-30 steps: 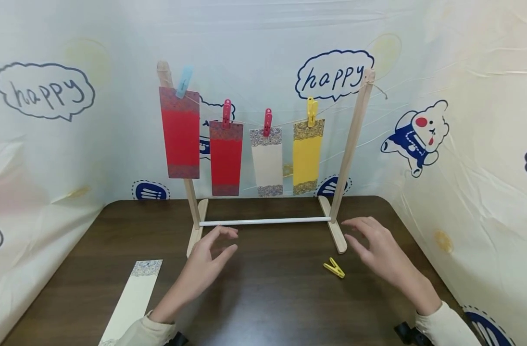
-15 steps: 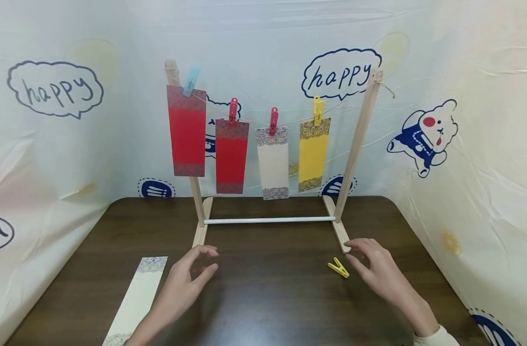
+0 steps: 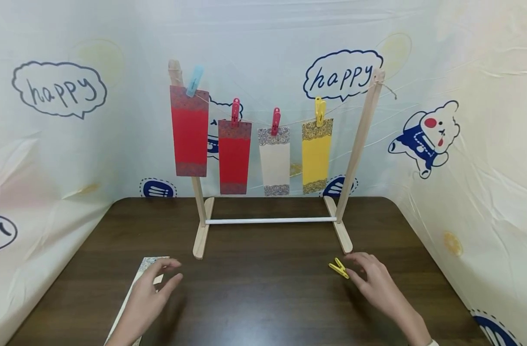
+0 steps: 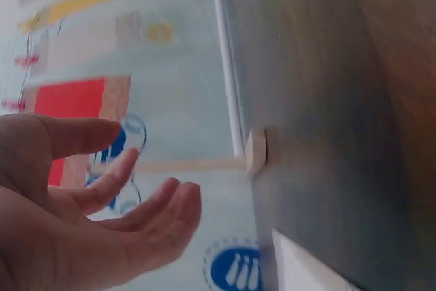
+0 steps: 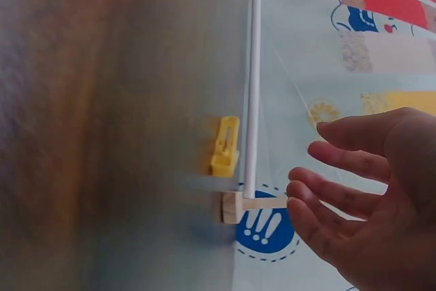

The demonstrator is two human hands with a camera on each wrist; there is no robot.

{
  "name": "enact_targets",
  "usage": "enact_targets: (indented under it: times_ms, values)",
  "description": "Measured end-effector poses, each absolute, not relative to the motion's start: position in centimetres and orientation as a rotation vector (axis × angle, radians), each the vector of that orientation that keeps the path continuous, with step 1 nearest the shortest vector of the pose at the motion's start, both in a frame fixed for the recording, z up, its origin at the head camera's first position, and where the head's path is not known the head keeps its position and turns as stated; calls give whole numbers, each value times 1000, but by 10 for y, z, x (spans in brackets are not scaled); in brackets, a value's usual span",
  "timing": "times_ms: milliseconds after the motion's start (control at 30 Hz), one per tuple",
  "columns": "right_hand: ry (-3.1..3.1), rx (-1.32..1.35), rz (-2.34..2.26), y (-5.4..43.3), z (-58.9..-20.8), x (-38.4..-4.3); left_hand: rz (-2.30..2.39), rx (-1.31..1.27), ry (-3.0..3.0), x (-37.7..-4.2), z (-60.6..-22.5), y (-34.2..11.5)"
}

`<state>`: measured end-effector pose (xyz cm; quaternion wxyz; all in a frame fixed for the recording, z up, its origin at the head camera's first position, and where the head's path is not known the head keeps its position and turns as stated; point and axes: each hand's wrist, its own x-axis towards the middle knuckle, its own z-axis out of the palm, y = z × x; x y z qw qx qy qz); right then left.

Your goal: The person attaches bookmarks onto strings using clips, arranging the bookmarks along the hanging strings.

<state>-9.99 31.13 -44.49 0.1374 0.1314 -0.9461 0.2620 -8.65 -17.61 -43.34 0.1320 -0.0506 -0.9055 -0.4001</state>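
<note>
My left hand point(image 3: 144, 298) hovers over a cream paper strip with lace-patterned ends point(image 3: 150, 262), hiding much of it; its fingers are loosely bent with nothing between them, as the left wrist view also shows. Beside the yellow clothespin point(image 3: 339, 268) on the table is my right hand point(image 3: 378, 283), thumb and fingers apart, thumb tip close to the pin. In the right wrist view the same clothespin point(image 5: 225, 146) lies beyond the fingertips. Behind, a wooden stand point(image 3: 359, 149) carries a string with a large red strip point(image 3: 190, 137), a smaller red strip point(image 3: 234, 158), a white strip point(image 3: 275, 163) and a yellow strip point(image 3: 317, 156).
A light blue clothespin point(image 3: 194, 81), two red ones and a yellow clothespin point(image 3: 319, 111) grip the strips on the string. The stand's white crossbar point(image 3: 269, 221) spans its wooden feet on the dark table point(image 3: 255, 298). A printed curtain point(image 3: 263, 38) surrounds the table.
My left hand has moved left and down, from beside the stand's left foot to over the cream strip. My right hand has come down towards the yellow clothespin. The view has shifted slightly.
</note>
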Motion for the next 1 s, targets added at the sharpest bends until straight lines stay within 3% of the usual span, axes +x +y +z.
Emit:
enact_targets:
  times_ms: [600,1000]
  values:
    - [-2810,120,1189,322,-481,-106,-1113,121,-2890,-89,-449,-254]
    - [-2779,285,1239,330,-491,-105,-918,238,-3107,-90,-460,-263]
